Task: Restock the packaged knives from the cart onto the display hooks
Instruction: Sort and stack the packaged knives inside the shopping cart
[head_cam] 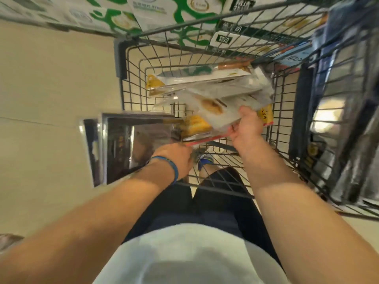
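I look down into a dark wire cart (pixel 133 78) holding several packaged knives. My left hand (pixel 174 158) grips dark clear-fronted knife packages (pixel 123 144) that stick out over the cart's left side. My right hand (pixel 249 124) holds a clear knife package with yellow card (pixel 213 111) by its near end, inside the basket. More packaged knives (pixel 196 78) with wooden handles lie stacked toward the far end of the basket. No display hooks are in view.
Green and white cartons (pixel 143 15) are stacked beyond the cart. A dark rack of packaged goods (pixel 344 124) stands close on the right. Beige tiled floor (pixel 51 89) lies to the left. My legs and a blue shoe (pixel 205 160) show under the cart.
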### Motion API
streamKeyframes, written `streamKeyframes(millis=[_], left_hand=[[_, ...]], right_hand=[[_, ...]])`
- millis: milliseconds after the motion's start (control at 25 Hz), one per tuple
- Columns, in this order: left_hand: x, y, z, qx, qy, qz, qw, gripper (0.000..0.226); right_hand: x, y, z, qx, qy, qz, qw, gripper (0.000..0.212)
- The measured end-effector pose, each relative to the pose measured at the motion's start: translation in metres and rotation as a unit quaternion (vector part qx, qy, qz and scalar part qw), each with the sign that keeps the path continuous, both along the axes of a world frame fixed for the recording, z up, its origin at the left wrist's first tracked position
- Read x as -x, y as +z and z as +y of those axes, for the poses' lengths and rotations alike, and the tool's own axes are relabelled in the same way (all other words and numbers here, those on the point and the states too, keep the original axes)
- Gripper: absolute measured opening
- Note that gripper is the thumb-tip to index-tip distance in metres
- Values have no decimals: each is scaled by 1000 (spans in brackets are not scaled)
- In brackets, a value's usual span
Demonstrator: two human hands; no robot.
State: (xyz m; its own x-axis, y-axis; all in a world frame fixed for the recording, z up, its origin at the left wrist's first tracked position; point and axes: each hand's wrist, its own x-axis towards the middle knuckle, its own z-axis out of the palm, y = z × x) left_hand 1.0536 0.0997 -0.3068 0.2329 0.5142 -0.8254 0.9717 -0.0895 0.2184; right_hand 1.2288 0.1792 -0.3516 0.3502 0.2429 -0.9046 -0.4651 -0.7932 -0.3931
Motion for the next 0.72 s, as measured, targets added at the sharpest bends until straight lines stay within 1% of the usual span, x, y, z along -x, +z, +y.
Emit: streamKeyframes(millis=[80, 120, 160, 240, 320, 400, 520, 600, 680, 720], left_hand=[[5, 18, -2, -32, 37, -4, 999, 37], [10, 26, -4, -36, 46, 8, 998, 38], [14, 32, -6, -36, 41, 28, 998, 38], [18, 44, -13, -36, 1, 61, 997, 37], [13, 55, -21, -41, -39, 60, 997, 35], [6, 63, -26, -55, -38, 40, 997, 35], [6, 71, -22, -88, 23, 19, 996, 35], [11, 73, -14, -99, 69, 19, 993, 34], [18, 72, -6, -68, 161, 11, 985, 34], [22, 72, -4, -35, 228, -14, 973, 33]], right_hand=[[9, 28, 7, 7, 40, 15, 999, 14], [14, 42, 9, 5, 63, 23, 998, 17], [20, 53, 11, 2, 91, 24, 996, 20], [28, 72, 8, 2, 166, -14, 986, 27], [34, 85, -2, -10, 222, -56, 973, 27], [39, 93, -13, -33, 239, -55, 969, 25], [41, 99, -28, -41, 244, -15, 969, 22], [39, 99, -35, -25, 234, 24, 972, 23], [38, 99, -39, -2, 201, 58, 978, 27], [35, 99, -42, 12, 187, 73, 980, 29]])
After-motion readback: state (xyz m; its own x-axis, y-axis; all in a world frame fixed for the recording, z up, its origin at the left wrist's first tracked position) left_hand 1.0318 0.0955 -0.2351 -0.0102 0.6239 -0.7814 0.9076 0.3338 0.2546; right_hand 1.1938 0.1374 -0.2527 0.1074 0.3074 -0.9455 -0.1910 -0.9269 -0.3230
